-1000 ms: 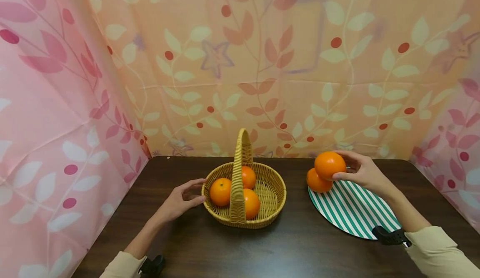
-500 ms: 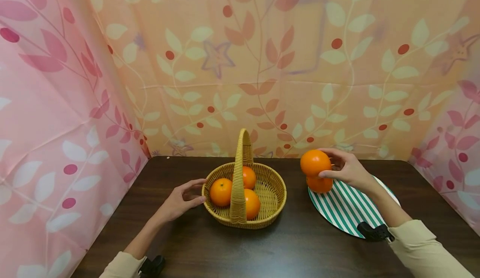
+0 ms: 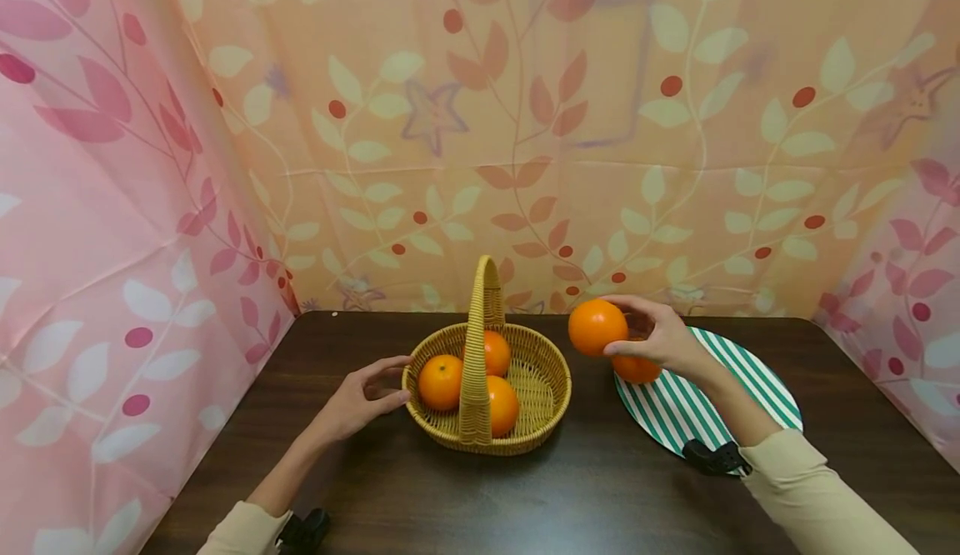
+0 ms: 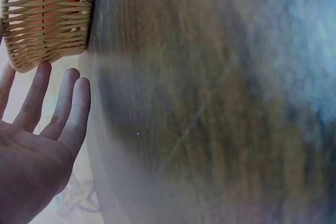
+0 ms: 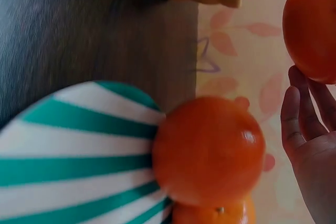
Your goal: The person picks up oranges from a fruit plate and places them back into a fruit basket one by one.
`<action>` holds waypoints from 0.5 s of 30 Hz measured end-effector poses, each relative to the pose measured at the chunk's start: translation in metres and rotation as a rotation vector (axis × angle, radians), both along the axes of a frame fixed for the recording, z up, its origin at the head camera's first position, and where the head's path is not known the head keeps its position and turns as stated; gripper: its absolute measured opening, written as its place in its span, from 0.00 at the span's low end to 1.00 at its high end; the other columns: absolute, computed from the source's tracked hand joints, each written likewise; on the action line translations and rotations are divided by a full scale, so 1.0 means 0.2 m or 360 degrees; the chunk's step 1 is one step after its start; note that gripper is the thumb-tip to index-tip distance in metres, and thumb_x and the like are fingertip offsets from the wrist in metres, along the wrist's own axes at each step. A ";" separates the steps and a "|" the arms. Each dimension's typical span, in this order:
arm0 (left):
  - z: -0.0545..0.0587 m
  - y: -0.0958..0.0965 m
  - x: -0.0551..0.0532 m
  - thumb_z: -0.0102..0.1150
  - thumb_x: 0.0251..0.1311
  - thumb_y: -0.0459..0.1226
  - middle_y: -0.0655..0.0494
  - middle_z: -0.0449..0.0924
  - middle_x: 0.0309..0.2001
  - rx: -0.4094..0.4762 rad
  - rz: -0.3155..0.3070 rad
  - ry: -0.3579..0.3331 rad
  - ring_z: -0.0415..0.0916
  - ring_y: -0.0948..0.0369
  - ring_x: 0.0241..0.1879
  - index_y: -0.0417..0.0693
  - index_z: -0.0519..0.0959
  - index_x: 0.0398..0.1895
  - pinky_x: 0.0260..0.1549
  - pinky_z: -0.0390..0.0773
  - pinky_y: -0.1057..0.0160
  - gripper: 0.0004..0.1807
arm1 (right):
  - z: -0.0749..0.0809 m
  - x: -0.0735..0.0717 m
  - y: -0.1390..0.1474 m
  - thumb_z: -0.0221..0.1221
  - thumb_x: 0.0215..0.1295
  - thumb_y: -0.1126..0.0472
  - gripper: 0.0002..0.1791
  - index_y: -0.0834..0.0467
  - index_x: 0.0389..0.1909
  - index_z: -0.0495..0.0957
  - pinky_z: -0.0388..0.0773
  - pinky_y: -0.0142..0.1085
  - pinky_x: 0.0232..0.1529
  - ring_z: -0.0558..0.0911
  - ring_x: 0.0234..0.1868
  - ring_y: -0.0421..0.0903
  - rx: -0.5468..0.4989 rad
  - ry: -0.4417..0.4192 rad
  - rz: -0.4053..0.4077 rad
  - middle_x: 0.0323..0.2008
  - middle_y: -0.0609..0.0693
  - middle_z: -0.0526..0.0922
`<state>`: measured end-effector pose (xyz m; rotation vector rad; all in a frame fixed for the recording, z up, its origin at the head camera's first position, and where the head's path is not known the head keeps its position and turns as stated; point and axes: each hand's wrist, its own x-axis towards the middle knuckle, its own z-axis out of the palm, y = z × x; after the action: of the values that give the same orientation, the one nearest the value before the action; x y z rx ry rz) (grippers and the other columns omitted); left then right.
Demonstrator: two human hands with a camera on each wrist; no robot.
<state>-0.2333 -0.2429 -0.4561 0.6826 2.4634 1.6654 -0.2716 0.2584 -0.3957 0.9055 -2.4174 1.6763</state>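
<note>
My right hand (image 3: 663, 340) grips an orange (image 3: 597, 327), raised off the table between the basket and the striped mat. The right wrist view shows the held orange (image 5: 312, 30) at the fingertips. On the left, my left hand (image 3: 362, 401) touches the rim of a wicker basket (image 3: 551, 422) with relaxed fingers; the left wrist view has those fingers against the basket's weave (image 4: 50, 24). Inside the basket lie three oranges, one (image 3: 441, 382) left of the handle. Partly hidden behind my right hand, another orange (image 3: 636, 369) sits on the mat's left edge.
A green-and-white striped oval mat (image 3: 742, 372) lies at the right of the dark wooden table (image 3: 525, 505). Two oranges appear by the mat in the right wrist view, the nearer orange (image 5: 210, 150) covering part of the other (image 5: 220, 214). The basket's tall handle (image 3: 477, 355) arches upward. Patterned cloth hangs behind.
My right hand has carried the orange leftward from above the mat toward the basket, past the orange on the mat's edge. The left hand and the basket stay in place.
</note>
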 end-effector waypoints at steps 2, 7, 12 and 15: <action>0.00 0.00 0.00 0.66 0.67 0.34 0.35 0.71 0.65 0.0004 -0.0001 0.0003 0.83 0.49 0.50 0.44 0.72 0.71 0.47 0.83 0.59 0.29 | -0.01 0.00 -0.03 0.73 0.57 0.71 0.36 0.60 0.68 0.73 0.82 0.42 0.50 0.83 0.50 0.53 -0.0014 -0.0018 0.0024 0.56 0.57 0.80; 0.00 0.00 0.00 0.67 0.67 0.34 0.36 0.72 0.65 -0.0003 -0.0002 0.0019 0.83 0.48 0.50 0.44 0.72 0.71 0.47 0.83 0.59 0.29 | -0.03 -0.01 -0.10 0.73 0.58 0.70 0.37 0.60 0.69 0.72 0.82 0.44 0.51 0.82 0.50 0.54 -0.0034 -0.0041 0.0096 0.58 0.58 0.79; 0.00 0.00 0.00 0.67 0.67 0.34 0.36 0.72 0.65 0.0009 -0.0008 0.0012 0.83 0.49 0.50 0.44 0.71 0.71 0.47 0.83 0.60 0.30 | -0.07 -0.01 -0.17 0.73 0.58 0.70 0.36 0.62 0.68 0.72 0.82 0.45 0.49 0.83 0.49 0.53 -0.0038 0.0000 0.0159 0.58 0.59 0.80; 0.00 0.00 0.00 0.66 0.67 0.34 0.35 0.71 0.65 0.0015 -0.0015 0.0009 0.83 0.48 0.50 0.44 0.71 0.71 0.47 0.82 0.60 0.30 | -0.10 -0.01 -0.21 0.73 0.58 0.69 0.37 0.62 0.68 0.72 0.83 0.45 0.49 0.83 0.49 0.53 -0.0026 0.0006 0.0182 0.58 0.59 0.80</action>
<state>-0.2332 -0.2432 -0.4554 0.6998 2.4541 1.6755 -0.2737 0.2167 -0.4150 1.0621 -2.3880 1.7264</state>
